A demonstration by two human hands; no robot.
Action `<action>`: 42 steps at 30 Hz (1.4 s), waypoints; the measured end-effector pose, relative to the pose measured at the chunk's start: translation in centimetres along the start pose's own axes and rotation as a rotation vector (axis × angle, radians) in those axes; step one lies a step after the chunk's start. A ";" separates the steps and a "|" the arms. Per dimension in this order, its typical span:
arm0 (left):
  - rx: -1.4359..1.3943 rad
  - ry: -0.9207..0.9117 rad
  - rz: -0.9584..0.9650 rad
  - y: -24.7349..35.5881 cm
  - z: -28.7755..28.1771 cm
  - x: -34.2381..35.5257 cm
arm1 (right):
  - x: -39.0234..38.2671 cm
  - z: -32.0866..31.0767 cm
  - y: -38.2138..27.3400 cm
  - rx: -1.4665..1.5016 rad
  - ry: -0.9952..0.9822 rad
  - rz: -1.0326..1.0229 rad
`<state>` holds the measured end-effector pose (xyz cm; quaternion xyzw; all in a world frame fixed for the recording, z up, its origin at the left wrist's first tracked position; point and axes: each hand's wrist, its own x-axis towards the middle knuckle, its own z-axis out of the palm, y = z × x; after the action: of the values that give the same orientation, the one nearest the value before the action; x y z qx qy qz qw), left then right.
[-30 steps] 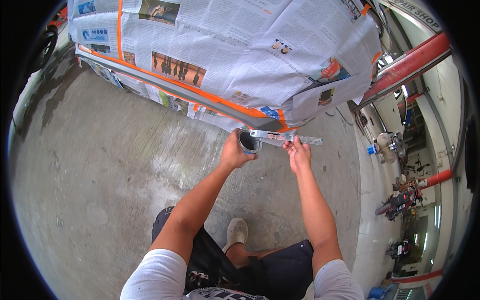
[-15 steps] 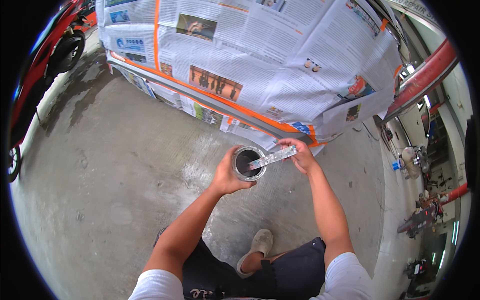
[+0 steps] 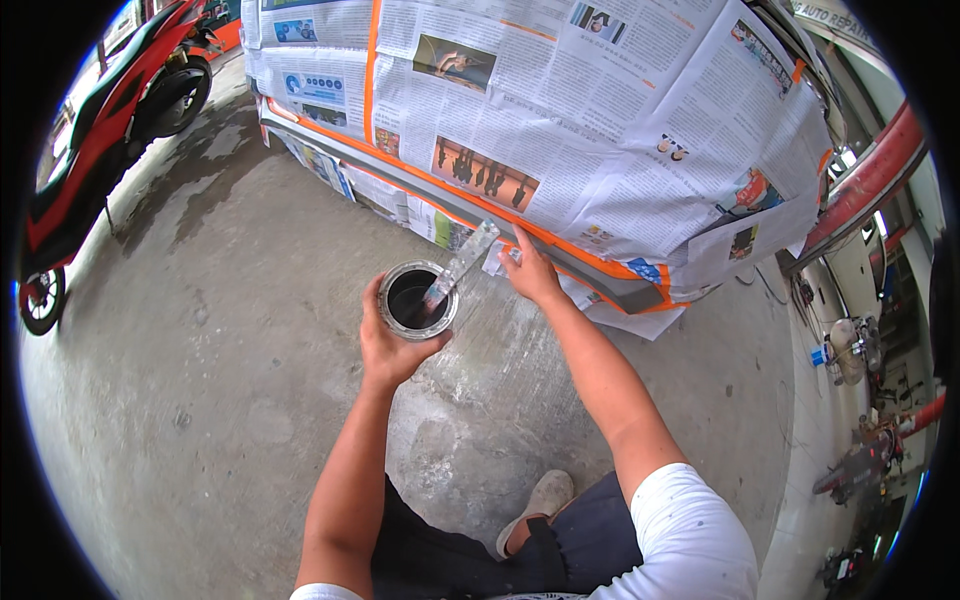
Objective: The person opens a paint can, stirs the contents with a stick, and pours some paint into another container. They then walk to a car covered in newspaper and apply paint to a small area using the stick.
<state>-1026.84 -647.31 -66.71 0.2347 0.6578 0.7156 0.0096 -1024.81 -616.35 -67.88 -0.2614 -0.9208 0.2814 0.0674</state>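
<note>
My left hand (image 3: 392,345) is wrapped round a clear-rimmed round tub (image 3: 389,281) of dark, paint-like liquid. A flat, paint-smeared stirring stick (image 3: 465,262) stands tilted in the liquid, leaning on the rim with its upper end toward the covered panel. Off to the right of the stick, my right hand (image 3: 532,272) holds nothing that I can see. Its index finger points out at the bare grey strip (image 3: 560,258) along the panel's lower edge; whether it touches cannot be made out. Orange masking tape (image 3: 450,197) borders the strip.
Newspaper sheets (image 3: 570,120) cover the large vehicle body ahead, with more paper hanging under the strip. A red motorcycle (image 3: 110,150) stands at the far left on the concrete floor (image 3: 220,400). A red post (image 3: 875,190) and workshop equipment (image 3: 850,350) are on the right.
My right hand has let go of the stirring stick and reached toward the grey strip, index finger out. The tub has moved left and slightly up, the stick staying in it.
</note>
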 end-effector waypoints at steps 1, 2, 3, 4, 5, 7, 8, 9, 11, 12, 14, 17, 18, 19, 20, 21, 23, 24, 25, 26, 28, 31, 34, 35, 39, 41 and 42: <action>0.041 0.013 0.028 -0.1 -0.4 0.1 | 0.0 -0.3 0.1 0.003 -0.006 0.006; 0.058 0.028 0.046 -0.2 -0.6 0.1 | -0.2 -0.6 0.3 0.007 -0.010 0.015; 0.076 0.042 0.064 -0.2 -0.7 0.2 | -0.4 -0.9 0.2 0.012 -0.014 0.025; 0.094 0.054 0.082 -0.3 -0.7 0.2 | -0.6 -0.9 0.2 -0.009 -0.031 0.000; 0.096 0.054 0.089 -0.3 -0.7 0.3 | -0.9 -1.1 0.2 -0.030 -0.048 -0.025; 0.091 0.041 0.101 -0.3 0.0 0.4 | -1.0 -1.1 1.4 -0.077 -0.033 -0.037; 0.071 0.031 0.093 -0.3 0.5 0.3 | -0.9 -0.9 1.7 -0.102 -0.005 -0.031; 0.056 0.023 0.086 -0.3 0.8 0.2 | -0.9 -0.6 1.6 -0.125 0.019 -0.029; 0.024 -0.005 0.071 -0.3 1.1 0.1 | -1.2 -0.7 1.6 -0.179 0.033 -0.010; 0.005 -0.024 0.063 -0.4 1.3 -0.1 | -1.2 -0.8 1.8 -0.209 0.039 -0.003; 0.004 -0.045 0.061 -0.6 1.5 -0.2 | -1.1 -1.0 1.9 -0.134 0.068 0.034; 0.034 -0.048 0.066 -0.6 1.6 -0.2 | -1.3 -1.6 2.5 -0.107 0.101 0.071; 0.030 -0.048 0.063 -0.5 1.6 -0.2 | -1.4 -1.8 2.7 -0.112 0.111 0.079; 0.027 -0.047 0.061 -0.5 1.6 -0.2 | -1.5 -1.9 2.9 -0.119 0.119 0.089; 0.027 -0.046 0.054 -0.5 1.7 -0.1 | -1.6 -2.1 3.1 -0.127 0.126 0.098; 0.028 -0.043 0.044 -0.3 1.7 -0.2 | -1.9 -2.1 3.2 -0.134 0.131 0.107; 0.054 -0.040 0.024 0.0 1.7 -0.1 | -2.4 -2.2 3.4 -0.150 0.184 0.159; 0.082 -0.037 0.013 0.1 1.5 -0.1 | -2.7 -2.2 3.3 -0.157 0.208 0.182; 0.110 -0.034 0.002 0.2 1.3 -0.2 | -3.0 -2.1 3.1 -0.144 0.201 0.168; 0.077 -0.028 0.018 0.1 1.1 -0.3 | -3.4 -1.9 3.0 -0.131 0.193 0.154; 0.010 -0.017 0.062 -0.1 0.9 -0.3 | -3.2 -1.5 2.6 -0.120 0.180 0.096; 0.030 -0.017 0.069 -0.4 0.6 -0.5 | -1.9 -0.2 3.2 -0.111 0.227 0.015; 0.088 -0.002 0.100 -0.4 0.0 -0.2 | -0.4 0.7 3.6 -0.035 0.378 0.048; 0.081 0.003 0.081 -0.3 -0.3 -0.3 | -0.5 0.9 3.7 0.001 0.418 0.097; 0.085 0.010 -0.033 0.0 -1.5 -0.5 | -2.5 0.9 1.5 0.105 0.407 0.081; 0.054 0.020 -0.053 -1.1 -1.7 -0.4 | -2.8 0.8 -0.5 0.085 0.249 -0.007; 0.032 0.012 -0.061 -1.2 -1.4 -0.2 | -2.6 0.7 -1.0 0.049 0.166 -0.058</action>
<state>-1027.49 -648.57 -67.96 0.2103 0.6761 0.7057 0.0234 -1023.21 -618.78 -67.82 -0.2554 -0.9120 0.2794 0.1579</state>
